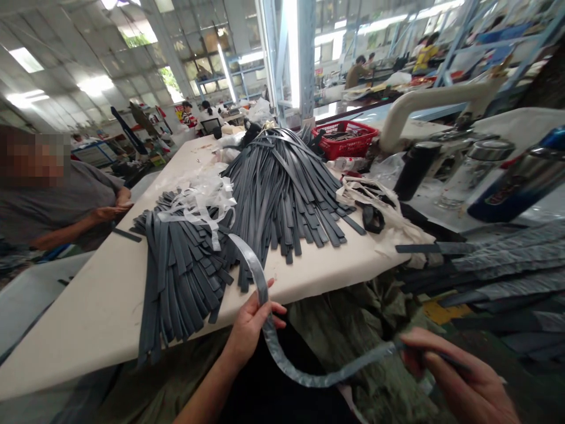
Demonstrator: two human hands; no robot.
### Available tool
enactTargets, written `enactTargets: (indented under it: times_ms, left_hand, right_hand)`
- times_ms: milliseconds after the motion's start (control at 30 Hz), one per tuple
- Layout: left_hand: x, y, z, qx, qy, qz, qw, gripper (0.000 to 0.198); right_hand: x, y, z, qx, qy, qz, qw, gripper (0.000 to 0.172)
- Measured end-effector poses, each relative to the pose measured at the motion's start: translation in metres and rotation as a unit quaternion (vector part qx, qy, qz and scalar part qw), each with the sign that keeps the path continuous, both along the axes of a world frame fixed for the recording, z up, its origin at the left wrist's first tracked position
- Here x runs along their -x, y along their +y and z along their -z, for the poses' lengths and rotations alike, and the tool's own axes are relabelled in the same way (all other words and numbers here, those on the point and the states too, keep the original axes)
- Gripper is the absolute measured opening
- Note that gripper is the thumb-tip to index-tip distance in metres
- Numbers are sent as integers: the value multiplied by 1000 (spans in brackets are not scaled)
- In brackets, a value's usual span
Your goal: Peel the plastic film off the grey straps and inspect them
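A long dark grey strap (304,376), partly covered in shiny clear film, curves in a loose U between both hands. My left hand (247,324) pinches it between thumb and fingers near the table's front edge. At the lower right, my right hand (450,368), slightly blurred, is closed around the strap's other end. Just beyond my left hand lies a fanned pile of grey straps (185,277), with thin white film strips (207,203) on top. Behind it spreads a larger bundle of grey straps (282,182), gathered at its far end.
The pale table (106,312) runs away to the back. A person (83,200) sits at its left side. A red basket (344,138), a black flask (415,168), a glass bottle (477,171) and a blue flask (521,176) stand to the right. More film-wrapped straps (507,265) lie at the right.
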State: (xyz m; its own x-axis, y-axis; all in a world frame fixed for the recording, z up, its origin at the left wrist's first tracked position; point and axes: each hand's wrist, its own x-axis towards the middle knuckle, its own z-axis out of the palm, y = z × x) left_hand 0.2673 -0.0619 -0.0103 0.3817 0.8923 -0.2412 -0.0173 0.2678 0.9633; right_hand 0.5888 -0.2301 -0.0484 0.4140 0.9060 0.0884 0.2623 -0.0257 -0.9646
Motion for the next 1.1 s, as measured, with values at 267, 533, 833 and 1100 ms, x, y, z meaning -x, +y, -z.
enactTargets:
  times_ms: [267,533,833,1100]
  left_hand:
    - [26,-41,0,-7,113,212,971,56]
    - [60,-36,22,-43,115,184,975,51]
    - [35,1,-21,-60,5,-23,998,65]
    - [49,-9,-21,-31,39,1,999,56]
  right_hand:
    - [86,147,-49,41,327,-346,879,44]
    - [127,192,-67,-59,414,-269,868,49]
    - [180,169,-74,-60,274,-351,893,48]
    - [170,189,-87,-73,265,-362,891,42]
